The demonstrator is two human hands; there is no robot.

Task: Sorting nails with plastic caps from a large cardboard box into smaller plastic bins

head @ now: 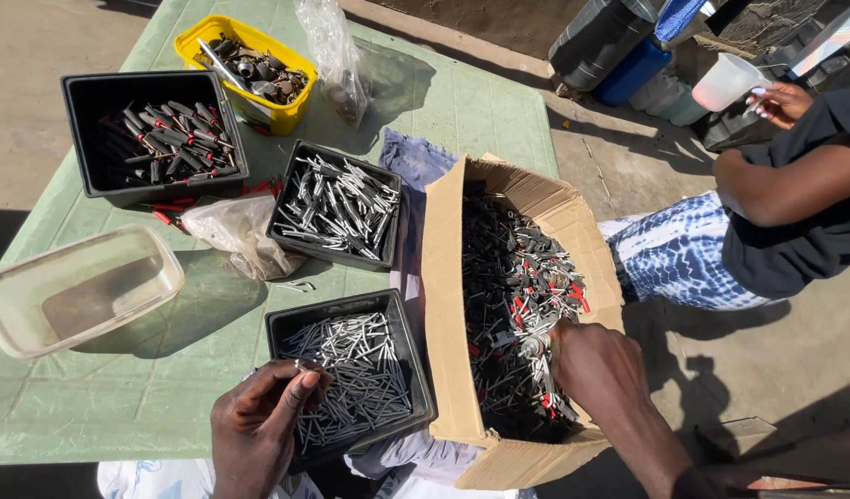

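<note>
Metal pins are what you have in hand: your left hand (pixel 263 420) pinches a small one between thumb and fingertips, held just over the near edge of the closest black tray (pixel 349 370), which holds a loose layer of thin silvery rods lying every which way. Your right hand (pixel 602 370) is down inside the cardboard box (pixel 443 305), fingers curled into the tangled heap of dark metal parts (pixel 513 277), some with red tips; whether it has closed on a piece or only rakes through them you cannot tell from this angle. Judging by their look, these pieces are stiff, smooth and light one by one, but the heap as a whole is dense and will snag, so lift a single part by its shank rather than dragging a clump. Thin rods may roll and slip from dry fingers; a pinch near the middle should keep them level. Ends could be sharp, so dig gently. Beyond, a second black tray (pixel 337 205) holds stouter silver pieces, a third black tray (pixel 152 139) holds dark parts with red marks, and a yellow tub (pixel 245 69) holds bigger dark fittings. A clear plastic container (pixel 74 291) sits at your left on the green table (pixel 166 388), and another person's arm (pixel 785 180) is at the far right.
</note>
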